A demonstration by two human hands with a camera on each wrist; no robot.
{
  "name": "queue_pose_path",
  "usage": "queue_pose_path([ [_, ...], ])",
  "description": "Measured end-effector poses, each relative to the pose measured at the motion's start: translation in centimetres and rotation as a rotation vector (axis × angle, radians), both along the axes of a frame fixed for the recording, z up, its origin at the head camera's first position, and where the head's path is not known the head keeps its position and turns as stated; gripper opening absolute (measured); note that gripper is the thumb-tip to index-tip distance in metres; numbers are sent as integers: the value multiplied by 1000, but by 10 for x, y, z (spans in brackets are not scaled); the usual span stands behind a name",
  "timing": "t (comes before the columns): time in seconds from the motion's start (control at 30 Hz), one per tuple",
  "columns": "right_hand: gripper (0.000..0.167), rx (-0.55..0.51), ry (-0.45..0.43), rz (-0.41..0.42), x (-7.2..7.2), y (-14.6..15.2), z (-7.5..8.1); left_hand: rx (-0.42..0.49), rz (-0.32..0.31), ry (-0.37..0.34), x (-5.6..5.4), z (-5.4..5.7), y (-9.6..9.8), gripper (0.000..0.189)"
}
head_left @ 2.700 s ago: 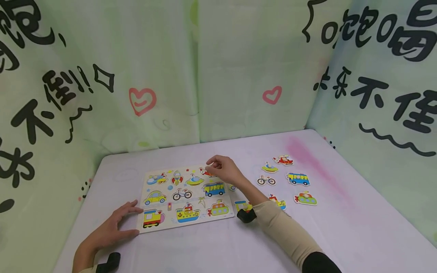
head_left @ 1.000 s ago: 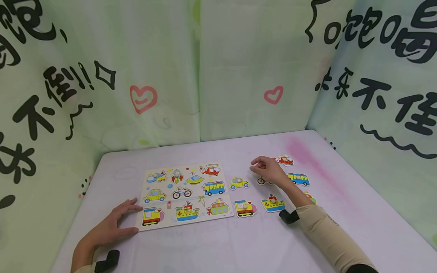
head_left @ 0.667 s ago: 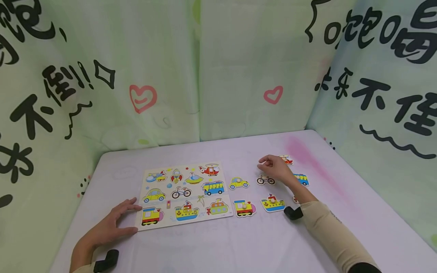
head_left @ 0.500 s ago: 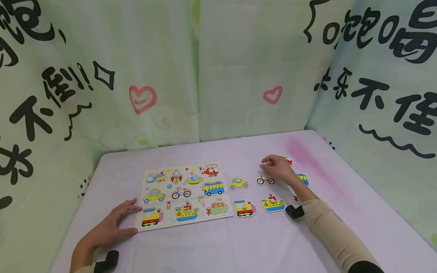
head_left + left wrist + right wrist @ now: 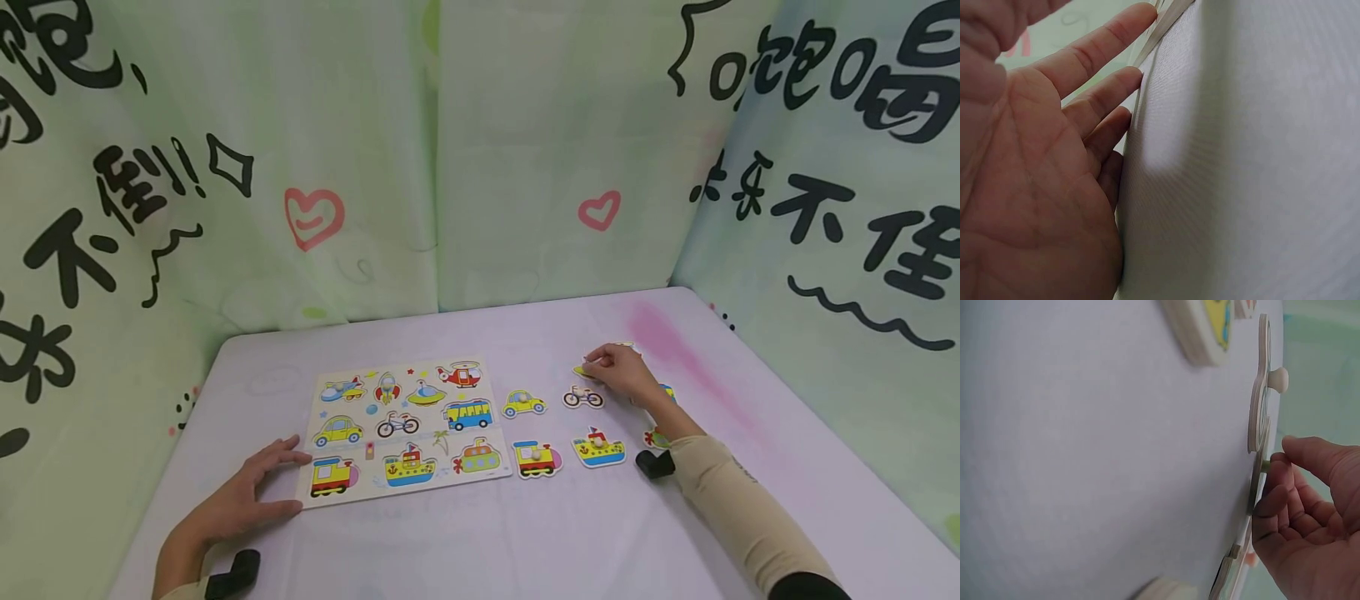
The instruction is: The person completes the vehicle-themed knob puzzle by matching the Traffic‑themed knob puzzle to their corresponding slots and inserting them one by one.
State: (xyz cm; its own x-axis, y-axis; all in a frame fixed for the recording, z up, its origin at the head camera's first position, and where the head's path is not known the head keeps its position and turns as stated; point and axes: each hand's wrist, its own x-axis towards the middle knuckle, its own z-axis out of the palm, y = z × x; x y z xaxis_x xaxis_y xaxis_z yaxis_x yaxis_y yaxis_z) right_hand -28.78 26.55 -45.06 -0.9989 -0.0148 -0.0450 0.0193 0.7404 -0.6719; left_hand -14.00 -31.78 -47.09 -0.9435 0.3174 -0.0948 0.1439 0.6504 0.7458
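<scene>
My left hand [image 5: 240, 492] rests at the left edge of the puzzle board [image 5: 375, 493], fingers extended and thumb at its near corner. In the left wrist view its palm [image 5: 1035, 187] faces the camera, with nothing in it. My right hand [image 5: 626, 373] is over a flying saucer puzzle piece [image 5: 580, 371], mostly covered by the fingers. In the right wrist view, the right hand's [image 5: 1310, 512] thumb and index finger pinch at a small green knob [image 5: 1265, 466]. Just nearer lies the bicycle piece [image 5: 583, 397].
Around the right hand lie a car piece [image 5: 524, 404], train piece [image 5: 537, 459] and ship piece [image 5: 599, 448]. The forearm partly hides a bus piece [image 5: 668, 391] and a submarine piece [image 5: 656, 438]. A helicopter piece [image 5: 624, 343] is mostly covered. Printed curtains stand behind the white table [image 5: 420, 550].
My right hand has gone from the board's helicopter picture to the loose pieces on the right, then lowered its fingertips onto the flying saucer piece. The left hand has stayed at the board's edge.
</scene>
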Motion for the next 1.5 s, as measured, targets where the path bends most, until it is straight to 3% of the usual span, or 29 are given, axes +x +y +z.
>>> queue_pose_path([
  [0.43,24,32,15,53,-4,2,3,24,-2,4,1,1,1,57],
  [0.9,21,121,-3,54,-12,0,3,34,-12,33,1,1,0,57],
  [1.5,24,40,-18,11,-9,-5,6,38,-14,41,0,1,-1,57],
])
